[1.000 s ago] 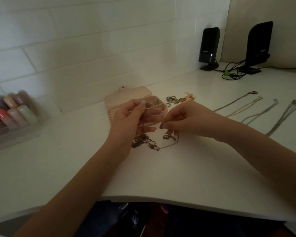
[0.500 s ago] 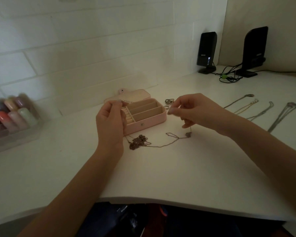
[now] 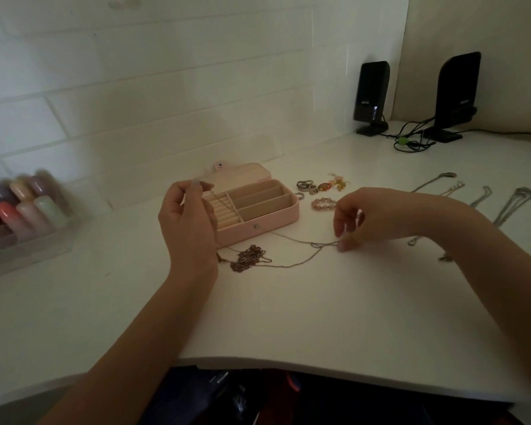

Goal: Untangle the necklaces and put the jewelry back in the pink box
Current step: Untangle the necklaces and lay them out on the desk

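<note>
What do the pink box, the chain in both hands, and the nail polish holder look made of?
Pink box: looks like faux leather or plastic, matte, with a metal snap; beige lining seems velvety, unclear.
Chain: thin metal by its fine, dull glint; the left hand and right hand pinch it.
Nail polish holder: clear acrylic or plastic, see-through walls, blurred.

On my table [image 3: 319, 317]: one pink box [image 3: 259, 222], lid open, its tray split into three long compartments beside a ring-slot section. One tangled clump of chains [image 3: 249, 258] lies before it; how many necklaces it holds I cannot tell. Four straightened necklaces [image 3: 485, 197] lie at right. One pink beaded bracelet [image 3: 323, 204]. A small heap of rings and earrings [image 3: 321, 186], too small to count. Two black speakers [image 3: 372, 96]. One clear case of bottles [image 3: 22, 210], blurred.
</note>
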A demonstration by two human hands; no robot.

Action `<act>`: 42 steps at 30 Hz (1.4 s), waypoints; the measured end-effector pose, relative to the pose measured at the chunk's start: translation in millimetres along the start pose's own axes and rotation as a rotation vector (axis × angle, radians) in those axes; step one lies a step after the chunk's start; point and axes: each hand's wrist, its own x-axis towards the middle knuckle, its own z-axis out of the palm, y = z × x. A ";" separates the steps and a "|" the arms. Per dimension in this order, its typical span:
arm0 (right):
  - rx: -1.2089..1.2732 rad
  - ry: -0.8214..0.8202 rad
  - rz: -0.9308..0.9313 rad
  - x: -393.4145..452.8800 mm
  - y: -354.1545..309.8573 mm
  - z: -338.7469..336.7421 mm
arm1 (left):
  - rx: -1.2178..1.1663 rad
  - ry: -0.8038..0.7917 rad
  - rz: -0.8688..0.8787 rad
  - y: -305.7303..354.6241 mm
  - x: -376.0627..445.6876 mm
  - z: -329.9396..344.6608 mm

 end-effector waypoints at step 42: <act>-0.037 0.279 -0.346 -2.3 -38.3 29.5 | 1.110 -0.255 0.416 -0.7 -5.7 -49.2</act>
